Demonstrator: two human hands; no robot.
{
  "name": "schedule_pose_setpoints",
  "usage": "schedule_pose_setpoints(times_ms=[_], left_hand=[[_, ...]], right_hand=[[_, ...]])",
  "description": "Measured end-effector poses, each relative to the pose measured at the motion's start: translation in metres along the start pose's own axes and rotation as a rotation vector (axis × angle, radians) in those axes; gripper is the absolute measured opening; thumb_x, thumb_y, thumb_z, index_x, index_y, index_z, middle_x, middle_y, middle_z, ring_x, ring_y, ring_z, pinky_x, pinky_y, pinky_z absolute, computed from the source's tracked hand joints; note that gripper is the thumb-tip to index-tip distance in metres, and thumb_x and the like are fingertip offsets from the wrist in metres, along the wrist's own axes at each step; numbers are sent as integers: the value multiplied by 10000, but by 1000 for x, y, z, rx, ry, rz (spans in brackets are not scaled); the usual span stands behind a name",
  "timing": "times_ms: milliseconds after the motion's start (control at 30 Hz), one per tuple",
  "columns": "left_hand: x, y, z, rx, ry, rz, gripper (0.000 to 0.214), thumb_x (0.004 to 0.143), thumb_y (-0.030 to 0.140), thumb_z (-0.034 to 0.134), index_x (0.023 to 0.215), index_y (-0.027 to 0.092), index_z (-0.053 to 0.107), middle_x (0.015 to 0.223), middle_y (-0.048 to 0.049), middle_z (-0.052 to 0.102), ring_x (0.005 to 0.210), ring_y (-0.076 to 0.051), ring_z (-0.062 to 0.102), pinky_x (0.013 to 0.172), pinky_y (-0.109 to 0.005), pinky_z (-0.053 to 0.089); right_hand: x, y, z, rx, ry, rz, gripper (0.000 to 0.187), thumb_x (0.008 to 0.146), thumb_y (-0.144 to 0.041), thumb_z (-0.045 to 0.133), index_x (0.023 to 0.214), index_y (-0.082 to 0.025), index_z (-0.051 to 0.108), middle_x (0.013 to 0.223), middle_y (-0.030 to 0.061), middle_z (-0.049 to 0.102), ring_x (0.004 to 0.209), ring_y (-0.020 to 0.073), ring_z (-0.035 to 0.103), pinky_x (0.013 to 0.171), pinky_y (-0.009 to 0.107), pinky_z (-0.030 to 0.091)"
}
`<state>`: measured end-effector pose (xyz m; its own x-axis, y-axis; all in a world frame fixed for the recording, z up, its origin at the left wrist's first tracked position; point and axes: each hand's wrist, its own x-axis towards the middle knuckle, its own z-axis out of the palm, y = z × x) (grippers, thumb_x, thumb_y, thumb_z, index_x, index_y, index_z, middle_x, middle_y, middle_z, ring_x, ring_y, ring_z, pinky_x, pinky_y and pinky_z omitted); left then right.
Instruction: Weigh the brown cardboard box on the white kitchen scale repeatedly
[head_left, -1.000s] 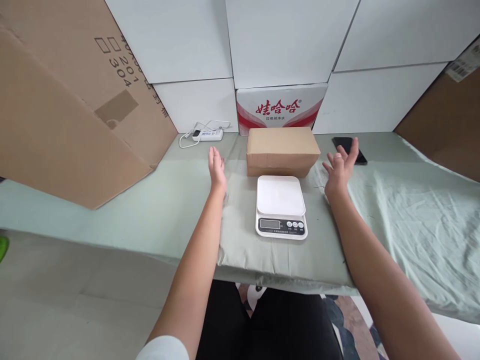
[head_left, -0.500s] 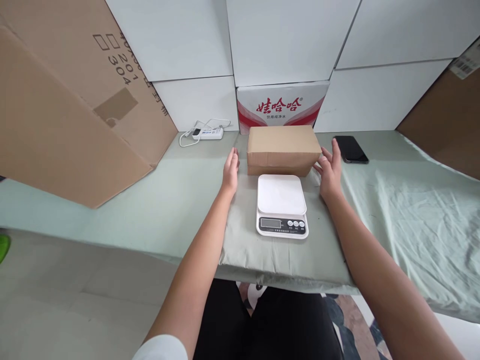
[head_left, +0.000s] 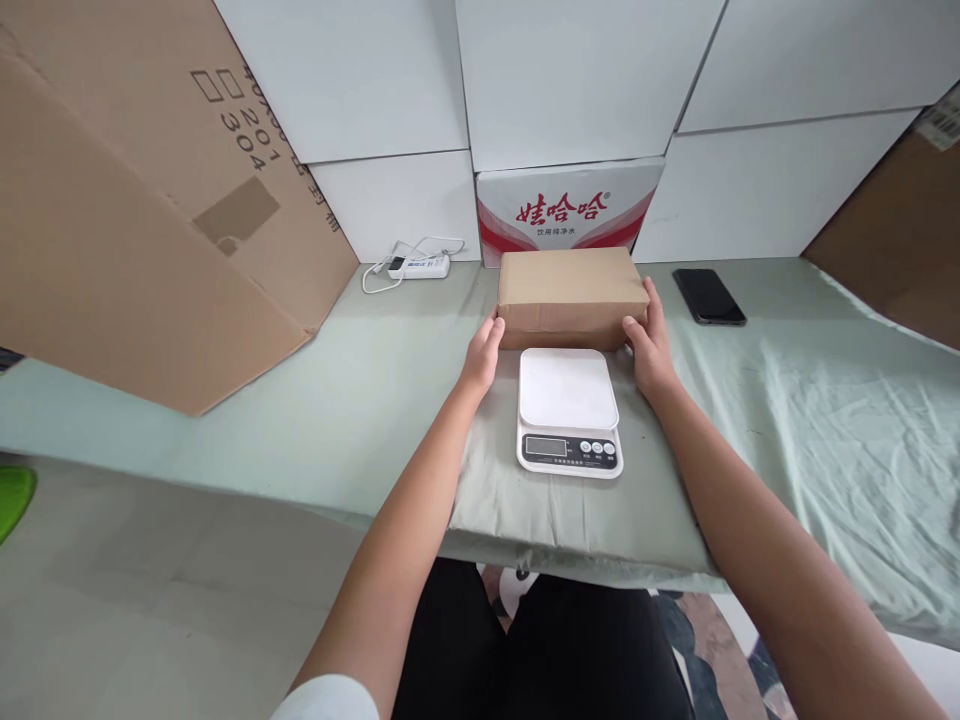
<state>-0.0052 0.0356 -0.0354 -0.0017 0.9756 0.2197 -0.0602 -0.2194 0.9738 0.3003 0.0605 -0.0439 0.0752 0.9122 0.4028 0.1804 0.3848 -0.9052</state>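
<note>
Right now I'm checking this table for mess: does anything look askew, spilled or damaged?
Nothing looks spilled or damaged. Only the pale green fabric tablecloth looks untidy, creased on the right but smoother on the left; the brown rectangular cardboard box between the left hand and right hand looks intact.

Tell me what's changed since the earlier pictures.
The left hand and right hand moved inward, toward each other, and have taken hold of the small box at its two ends. The box, scale and phone stayed put.
</note>
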Motion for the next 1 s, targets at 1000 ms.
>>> schedule_pose_setpoints(times_ms=[1000], left_hand=[[-4, 9, 2, 45, -14, -37, 896, 1020, 894, 549, 1676, 290, 638, 1825, -74, 601, 1762, -359, 482, 1459, -512, 365]], right_hand=[[0, -8, 0, -50, 31, -38, 1191, 798, -966, 711, 1769, -343, 414, 1832, 122, 523, 1695, 439, 489, 1417, 644, 430]])
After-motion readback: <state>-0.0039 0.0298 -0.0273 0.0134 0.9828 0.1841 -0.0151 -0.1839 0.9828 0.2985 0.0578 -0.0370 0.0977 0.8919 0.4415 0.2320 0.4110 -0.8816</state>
